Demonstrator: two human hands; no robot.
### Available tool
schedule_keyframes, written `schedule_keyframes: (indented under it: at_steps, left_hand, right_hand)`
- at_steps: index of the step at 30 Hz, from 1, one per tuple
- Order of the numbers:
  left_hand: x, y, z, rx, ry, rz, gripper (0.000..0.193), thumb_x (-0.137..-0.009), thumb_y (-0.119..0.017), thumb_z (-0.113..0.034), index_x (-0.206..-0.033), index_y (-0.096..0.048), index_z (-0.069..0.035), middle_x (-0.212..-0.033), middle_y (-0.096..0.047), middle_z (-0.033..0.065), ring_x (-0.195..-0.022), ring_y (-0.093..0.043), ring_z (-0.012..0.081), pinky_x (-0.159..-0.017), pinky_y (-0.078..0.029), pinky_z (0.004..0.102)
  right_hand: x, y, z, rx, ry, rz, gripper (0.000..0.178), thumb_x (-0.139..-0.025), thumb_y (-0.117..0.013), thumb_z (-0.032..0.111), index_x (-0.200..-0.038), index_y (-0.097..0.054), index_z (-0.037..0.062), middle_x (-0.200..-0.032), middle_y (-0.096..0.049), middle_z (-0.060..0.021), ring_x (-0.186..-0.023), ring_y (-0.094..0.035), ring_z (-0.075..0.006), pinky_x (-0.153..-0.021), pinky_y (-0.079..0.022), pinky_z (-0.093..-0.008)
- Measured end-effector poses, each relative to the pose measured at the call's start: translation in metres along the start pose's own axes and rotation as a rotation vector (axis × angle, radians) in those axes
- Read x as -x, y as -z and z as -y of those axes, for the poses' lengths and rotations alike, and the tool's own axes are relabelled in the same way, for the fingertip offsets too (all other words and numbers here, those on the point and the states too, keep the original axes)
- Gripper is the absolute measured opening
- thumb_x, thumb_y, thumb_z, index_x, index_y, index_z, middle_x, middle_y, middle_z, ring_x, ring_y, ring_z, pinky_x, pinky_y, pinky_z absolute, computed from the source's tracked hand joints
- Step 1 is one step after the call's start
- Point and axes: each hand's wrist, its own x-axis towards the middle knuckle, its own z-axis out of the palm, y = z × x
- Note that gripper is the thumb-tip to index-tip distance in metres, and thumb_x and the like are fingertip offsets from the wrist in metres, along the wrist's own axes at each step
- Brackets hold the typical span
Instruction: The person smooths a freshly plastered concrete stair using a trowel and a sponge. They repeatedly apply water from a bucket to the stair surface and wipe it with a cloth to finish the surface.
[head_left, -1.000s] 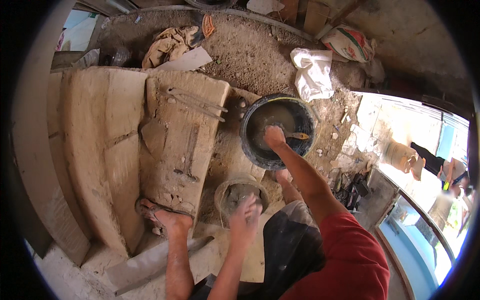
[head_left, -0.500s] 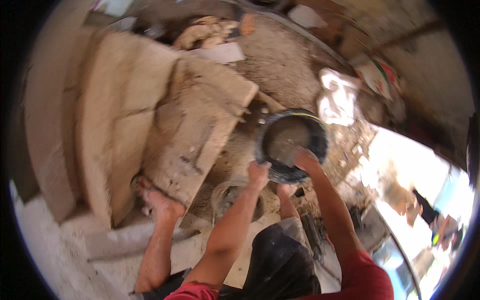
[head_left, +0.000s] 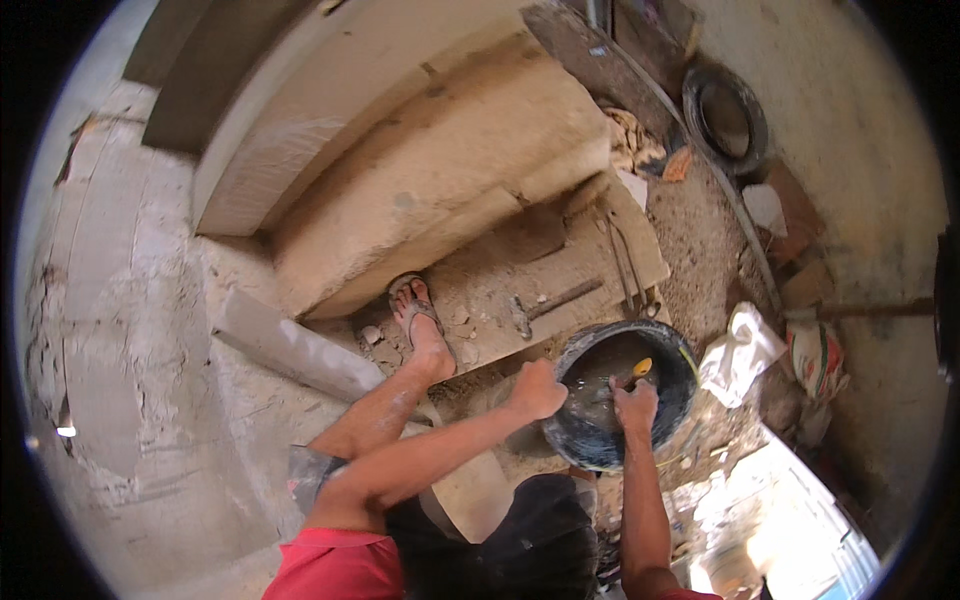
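Observation:
A round black rubber bucket (head_left: pixel 680 420) with wet grey mix (head_left: pixel 592 392) in it stands between my legs, to the right. My left hand (head_left: pixel 537 390) is closed on its left rim. Inside the bucket, my right hand (head_left: pixel 637 408) is closed around a tool with a yellow handle end (head_left: pixel 642 368); the rest of that tool is hidden by my hand and the mix. On the dusty step just beyond the bucket lies a hammer (head_left: pixel 562 302), with a long thin metal tool (head_left: pixel 622 262) beside it.
Pale steps (head_left: pixel 430 170) rise at the upper left, and my sandalled left foot (head_left: pixel 425 325) rests on the lowest one. A rectangular bar (head_left: pixel 295 345) lies left of it. White sacking (head_left: pixel 742 355) is right of the bucket. A tyre-like ring (head_left: pixel 725 118) leans against the far-right wall.
My view has swung left, so the steps, hammer and ring show more clearly. My left hand stays at the bucket's rim. In my right hand the yellow handle end now shows.

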Motion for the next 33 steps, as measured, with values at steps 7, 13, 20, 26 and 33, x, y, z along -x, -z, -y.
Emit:
schedule_keyframes:
  at_steps: [7, 13, 20, 26, 33]
  left_hand:
    - [-0.022, 0.148, 0.029, -0.003, 0.166, -0.048, 0.037, -0.078, -0.066, -0.015, -0.103, -0.073, 0.011, -0.108, -0.071, 0.0380, -0.109, -0.070, 0.0502, -0.097, -0.056, 0.0513]
    - [-0.080, 0.184, 0.086, 0.287, 0.056, -0.108, 0.038, -0.074, -0.078, -0.020, -0.097, -0.076, 0.010, -0.100, -0.075, 0.0328, -0.101, -0.074, 0.0462, -0.090, -0.057, 0.0492]
    - [-0.129, 0.183, 0.098, 0.242, 0.143, -0.162, 0.037, -0.079, -0.081, -0.021, -0.107, -0.079, 0.003, -0.102, -0.077, 0.0280, -0.103, -0.075, 0.0437, -0.092, -0.057, 0.0479]
    - [-0.118, 0.179, 0.098, 0.370, -0.004, -0.201, 0.053, -0.086, -0.080, -0.033, -0.130, -0.072, -0.005, -0.118, -0.074, 0.0292, -0.115, -0.070, 0.0455, -0.102, -0.055, 0.0502]
    - [-0.115, 0.186, 0.092, 0.328, -0.001, -0.311, 0.072, -0.087, -0.081, -0.037, -0.146, -0.057, -0.001, -0.124, -0.072, 0.0280, -0.119, -0.068, 0.0462, -0.103, -0.053, 0.0549]
  right_hand:
    - [0.008, 0.005, 0.122, -0.308, 0.478, -0.109, 0.029, -0.085, -0.078, 0.016, -0.109, -0.077, -0.0006, -0.098, -0.078, -0.0155, -0.094, -0.075, -0.0241, -0.087, -0.057, -0.0358]
    - [-0.017, 0.012, 0.225, -0.201, 0.554, -0.016, 0.027, -0.088, -0.073, 0.014, -0.113, -0.078, 0.0038, -0.096, -0.078, -0.0177, -0.091, -0.076, -0.0283, -0.085, -0.058, -0.0371]
    - [-0.081, -0.064, 0.259, 0.169, 0.507, -0.048, 0.027, -0.088, -0.071, 0.014, -0.112, -0.077, 0.0029, -0.094, -0.077, -0.0227, -0.093, -0.077, -0.0379, -0.086, -0.059, -0.0412]
    - [-0.069, -0.058, 0.254, -0.442, 0.227, 0.174, 0.026, -0.093, -0.064, 0.014, -0.114, -0.075, 0.0039, -0.098, -0.075, -0.0094, -0.075, -0.075, -0.0213, -0.060, -0.064, -0.0352]
    - [-0.008, 0.038, 0.384, -0.700, 0.422, 0.104, 0.033, -0.095, -0.065, 0.020, -0.124, -0.069, 0.0060, -0.109, -0.073, -0.0098, -0.091, -0.075, -0.0212, -0.072, -0.065, -0.0403]
